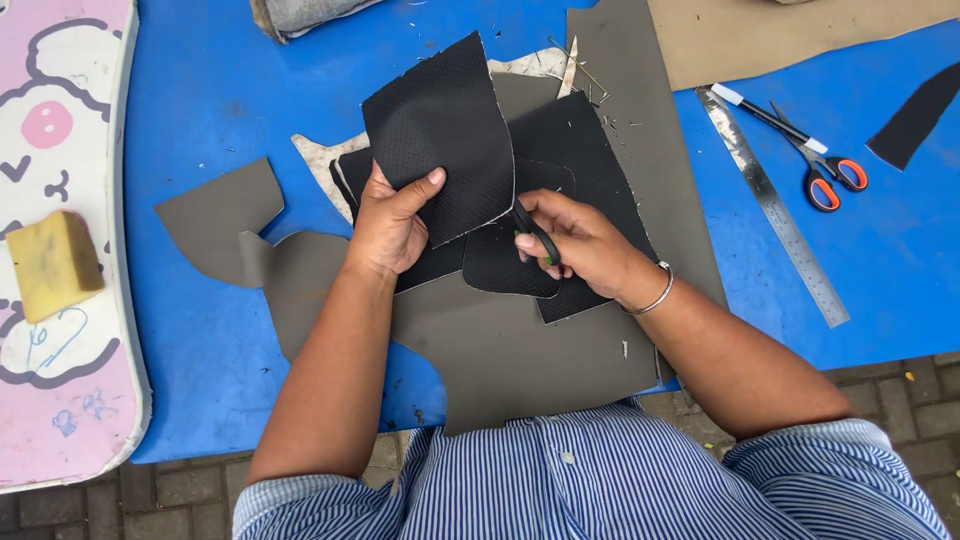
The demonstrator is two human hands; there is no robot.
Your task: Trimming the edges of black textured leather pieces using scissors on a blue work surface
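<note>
Holding a black perforated piece [440, 135] up off the blue table [210, 100], pinched at its lower edge between thumb and fingers of the left hand [388, 225], apparently to keep the edge taut and clear of the stack below. Closed right hand [575, 240] just right of that pinch, wrapped round dark scissor handles [535, 238] with green showing; blades hidden behind the lifted piece, so cutting line unconfirmed. Beneath both grips: further black pieces [590, 150] on a grey sheet [520, 360]. Well right of the grips: orange-handled scissors [825, 175], steel ruler [775, 210], white pen [765, 115]. Far left: yellow sponge [50, 262].
</note>
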